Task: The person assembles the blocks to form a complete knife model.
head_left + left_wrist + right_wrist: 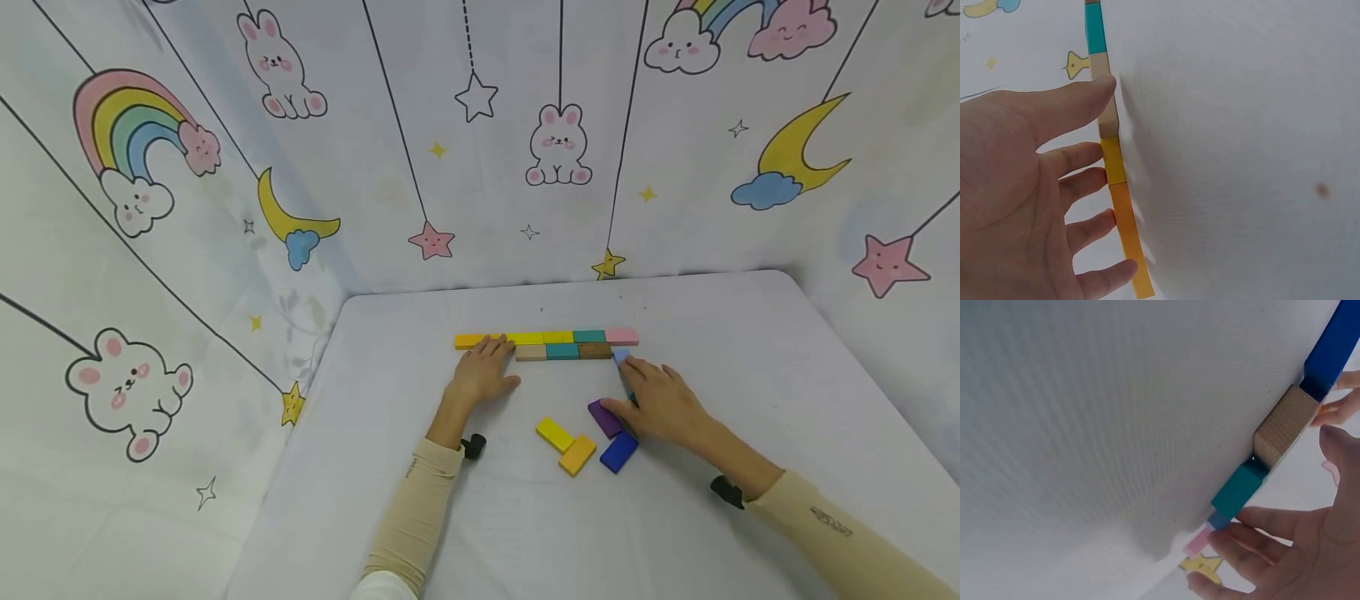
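Head view shows the left hand [480, 372] at the left end of a long back row [558, 337] of blocks on the white bench [397, 375], its grip loose and its fingers spread out, touching the orange block [468, 342] there. The right hand [665, 402] has a loose grip too, its fingers stretched out at the light blue block [620, 356], which sits slanted just beside the brown block [595, 350] that ends the shorter front row [562, 352]. Near the right thumb lie a purple block [603, 418] and a dark blue block [618, 452], with a loose yellow block [555, 435] and a loose orange block [578, 456] just to their left.
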Available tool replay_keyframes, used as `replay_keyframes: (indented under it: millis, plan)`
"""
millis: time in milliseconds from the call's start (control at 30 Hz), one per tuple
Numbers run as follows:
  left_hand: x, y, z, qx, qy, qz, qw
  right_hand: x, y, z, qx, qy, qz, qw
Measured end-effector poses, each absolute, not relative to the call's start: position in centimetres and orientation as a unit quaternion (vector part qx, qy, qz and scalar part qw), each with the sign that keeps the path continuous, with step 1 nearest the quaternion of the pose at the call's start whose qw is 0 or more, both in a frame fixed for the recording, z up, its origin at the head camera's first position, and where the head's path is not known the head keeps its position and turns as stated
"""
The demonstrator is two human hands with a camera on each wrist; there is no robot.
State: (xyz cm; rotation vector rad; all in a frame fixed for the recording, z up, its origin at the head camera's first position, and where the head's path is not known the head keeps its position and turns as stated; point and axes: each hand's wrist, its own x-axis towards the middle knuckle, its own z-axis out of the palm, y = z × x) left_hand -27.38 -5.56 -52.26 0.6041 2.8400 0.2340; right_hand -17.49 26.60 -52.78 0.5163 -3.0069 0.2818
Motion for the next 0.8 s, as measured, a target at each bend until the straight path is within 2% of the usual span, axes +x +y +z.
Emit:
replay_keyframes:
  millis: [233, 800]
  plan:
    - [-26.9, -5.6, -51.7, 0.210, 0.969, 0.087, 0.094, -18.2, 26.4, -53.0, 0.162, -0.982, 0.096, 0.029]
    - [-26.8, -5.6, -51.7, 0.211, 0.968, 0.091, 0.096, -19.4, 25.9, -53.3, 0.149, -0.984, 0.092, 0.028]
